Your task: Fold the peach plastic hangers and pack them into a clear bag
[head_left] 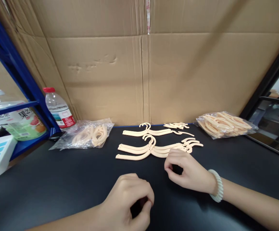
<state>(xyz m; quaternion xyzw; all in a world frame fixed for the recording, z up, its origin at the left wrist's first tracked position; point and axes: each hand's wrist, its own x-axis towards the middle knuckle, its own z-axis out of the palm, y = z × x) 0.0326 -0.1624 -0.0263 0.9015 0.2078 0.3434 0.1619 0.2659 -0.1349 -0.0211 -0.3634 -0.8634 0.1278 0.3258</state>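
Observation:
Cream plastic clothes hangers [132, 157] lie in overlapping rows on the black table, hooks pointing away from me. Behind them rests a single hanger [132, 133] of the same kind. Loose curved cream pieces [190, 141] lie at the right ends of the front row. My right hand [187, 170] is just in front of these, its thumb and fingertips brought together in a ring with nothing visible in them. Lower and nearer to me, my left hand [132, 199] is curled, thumb close to the index finger, and no object shows in it.
A clear bag of cream parts [91, 134] lies left, another bag [223, 123] right. More small cream pieces [175, 125] sit at the back edge. A red-capped bottle [60, 109] stands by the blue shelf frame [16, 70]. Cardboard [101, 64] walls the back.

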